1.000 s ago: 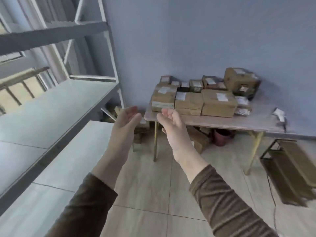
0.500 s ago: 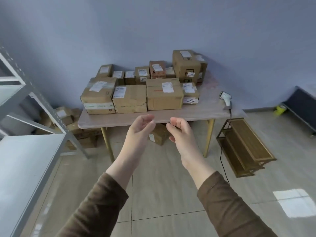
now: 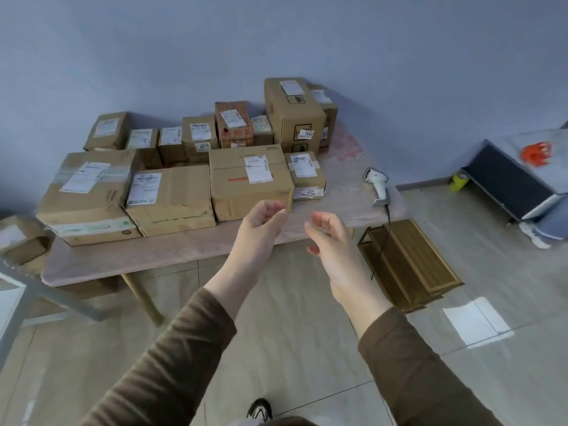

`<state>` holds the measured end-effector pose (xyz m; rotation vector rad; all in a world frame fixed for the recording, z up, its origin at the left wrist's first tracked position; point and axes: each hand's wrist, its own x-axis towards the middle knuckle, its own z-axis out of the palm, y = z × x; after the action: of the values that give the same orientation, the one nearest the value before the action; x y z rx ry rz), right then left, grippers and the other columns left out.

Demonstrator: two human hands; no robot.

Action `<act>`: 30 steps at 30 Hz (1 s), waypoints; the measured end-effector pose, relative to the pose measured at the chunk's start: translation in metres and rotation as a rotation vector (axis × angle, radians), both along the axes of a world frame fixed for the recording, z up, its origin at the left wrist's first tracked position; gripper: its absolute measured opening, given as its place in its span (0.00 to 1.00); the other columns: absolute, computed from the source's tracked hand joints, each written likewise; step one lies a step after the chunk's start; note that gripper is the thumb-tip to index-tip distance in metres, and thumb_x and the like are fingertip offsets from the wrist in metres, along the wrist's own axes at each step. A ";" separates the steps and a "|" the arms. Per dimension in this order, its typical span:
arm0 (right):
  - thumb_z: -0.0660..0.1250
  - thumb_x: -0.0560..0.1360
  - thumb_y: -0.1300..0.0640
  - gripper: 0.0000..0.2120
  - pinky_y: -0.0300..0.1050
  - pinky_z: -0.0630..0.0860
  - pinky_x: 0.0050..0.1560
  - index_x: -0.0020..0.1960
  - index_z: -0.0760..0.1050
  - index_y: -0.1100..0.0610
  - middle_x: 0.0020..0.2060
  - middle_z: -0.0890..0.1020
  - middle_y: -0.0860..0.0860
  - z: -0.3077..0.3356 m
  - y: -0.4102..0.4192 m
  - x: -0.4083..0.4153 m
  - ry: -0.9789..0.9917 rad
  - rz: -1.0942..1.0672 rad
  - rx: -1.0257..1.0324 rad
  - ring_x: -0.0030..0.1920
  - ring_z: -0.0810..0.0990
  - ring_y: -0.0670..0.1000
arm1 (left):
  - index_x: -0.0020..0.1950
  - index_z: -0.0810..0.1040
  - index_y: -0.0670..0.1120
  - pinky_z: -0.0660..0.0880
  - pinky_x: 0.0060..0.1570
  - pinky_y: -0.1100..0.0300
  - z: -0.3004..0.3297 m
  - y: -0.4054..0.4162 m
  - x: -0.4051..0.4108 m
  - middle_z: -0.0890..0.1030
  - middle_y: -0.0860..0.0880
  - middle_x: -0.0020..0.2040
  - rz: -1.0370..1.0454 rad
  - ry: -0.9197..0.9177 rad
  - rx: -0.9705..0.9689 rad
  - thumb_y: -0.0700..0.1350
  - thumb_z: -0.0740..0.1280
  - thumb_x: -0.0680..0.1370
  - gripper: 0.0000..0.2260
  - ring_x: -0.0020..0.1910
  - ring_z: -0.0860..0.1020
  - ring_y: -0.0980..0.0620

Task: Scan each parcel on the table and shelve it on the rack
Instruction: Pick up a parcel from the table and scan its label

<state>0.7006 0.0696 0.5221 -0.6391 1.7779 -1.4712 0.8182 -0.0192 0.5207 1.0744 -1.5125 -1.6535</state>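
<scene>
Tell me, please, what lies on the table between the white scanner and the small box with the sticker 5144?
Nothing lies there: in the head view, only bare pinkish table shows between the scanner and the small box.

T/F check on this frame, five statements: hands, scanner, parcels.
1. Both hands are empty. True: the left hand and right hand hold nothing, fingers loosely curled.
2. The scanner is in the right hand. False: it lies on the table, right of the parcels.
3. The tallest box stands at the back right of the pile. True.
4. The sticker reading 5144 is on the largest parcel. False: it is on a small box at the front right.
5. The table holds one parcel. False: it holds many.
</scene>
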 end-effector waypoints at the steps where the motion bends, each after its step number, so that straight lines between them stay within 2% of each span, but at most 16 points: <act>1: 0.68 0.83 0.54 0.13 0.48 0.78 0.64 0.67 0.75 0.50 0.66 0.78 0.45 -0.002 -0.004 -0.006 0.000 -0.008 0.007 0.61 0.77 0.40 | 0.60 0.81 0.47 0.76 0.65 0.50 -0.002 -0.006 -0.009 0.80 0.52 0.51 -0.014 0.005 0.002 0.45 0.67 0.83 0.07 0.51 0.77 0.56; 5: 0.68 0.83 0.55 0.11 0.44 0.77 0.60 0.64 0.75 0.49 0.65 0.78 0.45 -0.013 -0.026 -0.044 -0.006 -0.030 0.040 0.61 0.77 0.41 | 0.61 0.81 0.48 0.75 0.65 0.53 -0.022 -0.027 -0.053 0.81 0.55 0.51 -0.057 -0.002 0.049 0.46 0.68 0.83 0.08 0.51 0.78 0.58; 9: 0.69 0.82 0.54 0.13 0.47 0.77 0.65 0.66 0.76 0.50 0.65 0.79 0.44 -0.024 -0.056 -0.097 -0.010 -0.031 0.062 0.63 0.77 0.42 | 0.61 0.81 0.49 0.74 0.64 0.57 -0.041 -0.052 -0.102 0.82 0.56 0.53 -0.045 -0.014 0.088 0.45 0.67 0.83 0.08 0.53 0.79 0.60; 13: 0.68 0.83 0.52 0.14 0.47 0.75 0.67 0.68 0.76 0.50 0.64 0.79 0.43 -0.040 -0.085 -0.160 -0.015 0.032 0.082 0.64 0.77 0.42 | 0.68 0.78 0.51 0.71 0.65 0.62 -0.056 -0.076 -0.159 0.81 0.57 0.63 -0.012 -0.077 0.088 0.46 0.66 0.83 0.13 0.61 0.78 0.62; 16: 0.67 0.84 0.51 0.14 0.47 0.74 0.69 0.69 0.75 0.48 0.64 0.79 0.43 -0.051 -0.104 -0.210 -0.033 0.093 0.104 0.65 0.77 0.43 | 0.73 0.74 0.51 0.70 0.60 0.66 -0.065 -0.092 -0.202 0.79 0.59 0.63 0.043 -0.139 0.087 0.47 0.65 0.84 0.17 0.61 0.75 0.66; 19: 0.66 0.84 0.52 0.18 0.47 0.74 0.69 0.73 0.74 0.51 0.63 0.78 0.43 -0.062 -0.126 -0.253 -0.033 0.135 0.138 0.63 0.77 0.43 | 0.77 0.70 0.51 0.66 0.60 0.62 -0.078 -0.107 -0.238 0.78 0.59 0.62 0.120 -0.187 0.107 0.48 0.64 0.84 0.21 0.61 0.75 0.62; 23: 0.64 0.85 0.53 0.21 0.47 0.72 0.71 0.77 0.70 0.53 0.67 0.76 0.45 -0.078 -0.160 -0.289 -0.061 0.204 0.178 0.64 0.75 0.45 | 0.79 0.67 0.52 0.68 0.70 0.55 -0.099 -0.131 -0.265 0.75 0.52 0.72 0.173 -0.240 0.159 0.52 0.64 0.81 0.26 0.70 0.73 0.52; 27: 0.63 0.86 0.53 0.23 0.49 0.72 0.72 0.79 0.67 0.56 0.72 0.75 0.49 -0.092 -0.202 -0.300 -0.083 0.251 0.252 0.65 0.74 0.46 | 0.84 0.58 0.49 0.64 0.74 0.54 -0.109 -0.171 -0.289 0.67 0.51 0.79 0.238 -0.288 0.179 0.48 0.63 0.84 0.29 0.77 0.67 0.50; 28: 0.62 0.86 0.53 0.23 0.49 0.71 0.71 0.80 0.67 0.56 0.73 0.75 0.49 -0.095 -0.211 -0.301 -0.095 0.263 0.278 0.65 0.74 0.46 | 0.84 0.57 0.49 0.64 0.76 0.51 -0.113 -0.182 -0.293 0.65 0.51 0.80 0.242 -0.305 0.170 0.49 0.63 0.83 0.30 0.78 0.66 0.49; 30: 0.60 0.87 0.56 0.21 0.44 0.71 0.66 0.79 0.67 0.57 0.64 0.78 0.44 -0.100 -0.230 -0.304 -0.113 0.286 0.306 0.60 0.75 0.44 | 0.84 0.56 0.48 0.64 0.76 0.44 -0.123 -0.203 -0.301 0.64 0.49 0.81 0.251 -0.349 0.160 0.51 0.62 0.81 0.33 0.78 0.65 0.47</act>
<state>0.3963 -0.1600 0.4219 -0.6087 1.6977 -0.9994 0.5173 -0.2222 0.3980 1.6382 -1.3970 -1.4848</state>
